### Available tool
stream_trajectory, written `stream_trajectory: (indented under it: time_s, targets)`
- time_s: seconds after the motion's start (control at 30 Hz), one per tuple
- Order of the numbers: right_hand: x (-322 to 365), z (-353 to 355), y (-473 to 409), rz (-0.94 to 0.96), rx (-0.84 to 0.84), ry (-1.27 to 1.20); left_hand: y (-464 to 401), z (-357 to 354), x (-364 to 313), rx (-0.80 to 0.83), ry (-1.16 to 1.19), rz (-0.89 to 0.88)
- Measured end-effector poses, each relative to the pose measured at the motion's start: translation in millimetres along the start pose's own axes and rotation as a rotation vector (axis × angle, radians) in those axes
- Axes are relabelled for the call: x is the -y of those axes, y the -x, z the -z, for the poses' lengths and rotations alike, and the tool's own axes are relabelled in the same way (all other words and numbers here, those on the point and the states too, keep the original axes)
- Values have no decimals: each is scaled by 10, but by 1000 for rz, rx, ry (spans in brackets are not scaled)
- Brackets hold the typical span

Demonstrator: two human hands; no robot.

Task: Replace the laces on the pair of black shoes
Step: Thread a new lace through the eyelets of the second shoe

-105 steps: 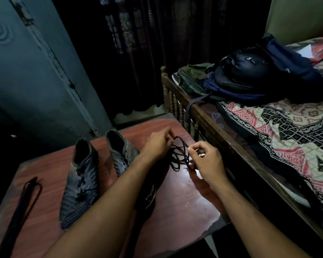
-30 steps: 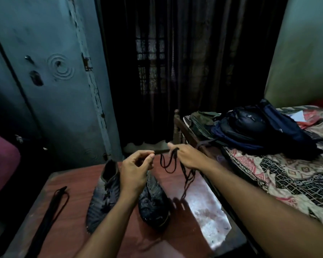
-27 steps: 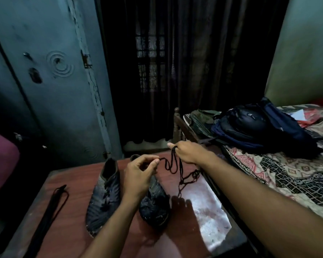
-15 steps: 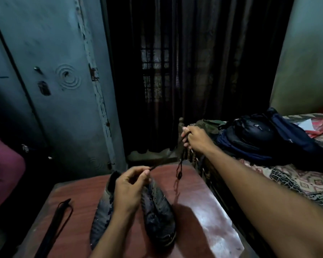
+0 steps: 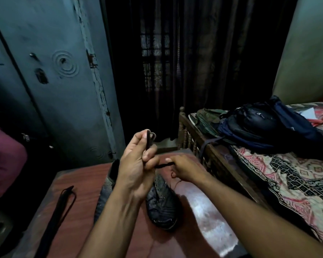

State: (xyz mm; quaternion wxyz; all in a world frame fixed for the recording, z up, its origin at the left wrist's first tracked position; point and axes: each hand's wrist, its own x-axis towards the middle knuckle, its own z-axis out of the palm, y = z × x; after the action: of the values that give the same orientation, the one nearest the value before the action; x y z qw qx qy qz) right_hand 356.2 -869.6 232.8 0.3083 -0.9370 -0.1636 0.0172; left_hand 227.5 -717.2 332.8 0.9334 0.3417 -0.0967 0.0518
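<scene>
A person's left hand (image 5: pixel 136 164) and right hand (image 5: pixel 183 169) meet above a red-brown desk (image 5: pixel 78 211), each with its grip clamped on a single black lace (image 5: pixel 162 165): the left fingers (image 5: pixel 149 144) are curled round a folded loop of it that stands up above the fist, while the right hand pinches the short stretch running between the 2 hands. Half a second ago the right hand was raised high and well apart from the left, drawing the lace out to its length; now it has come down close beside the left, and the loose tangle seen 3.5 seconds ago is gone, which suggests the lace is being straightened and gathered, ready for threading. The 2 black shoes (image 5: pixel 161 203) lie side by side on the desk directly below the hands, toes toward the camera; the left one is largely hidden behind the forearm. Whether either shoe carries a lace cannot be told in this dim light. Counted: 2 shoes, 1 lace in hand, and 1 further dark bundle (image 5: pixel 63 200), seemingly another lace, lying flat near the desk's left edge, well apart from the shoes. A backpack (image 5: pixel 265 127) rests on the bed (image 5: pixel 287 179) to the right.
</scene>
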Motion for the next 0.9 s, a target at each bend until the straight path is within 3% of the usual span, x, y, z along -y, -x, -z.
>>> stream_trajectory:
  time_s: [0.1,0.23,0.37,0.43,0.57,0.7,0.8,0.9]
  targets:
    - [-476,31,-149,-188,-7,-19,188,104,-138,65,-171,83]
    - [-716,148,-103,-298,-65,-51,322,374,-289,12,-500,155]
    - [-319,139,-12,-132,-51,26,87,625,80,-94,-897,171]
    - [47,121,97,-5,-54,53,-25,652,342,-132,-986,184]
    - [458,102,217,173,-79,66,-99,556,615,-216,-827,203]
    - [524,147,225,232,-96,76,-23,466,652,-180,-587,397]
    - [505,187,268,271,-116,88,70,548,657,-121,-581,493]
    - [397,163,234,254,-115,108,118,659,608,-166,-706,453]
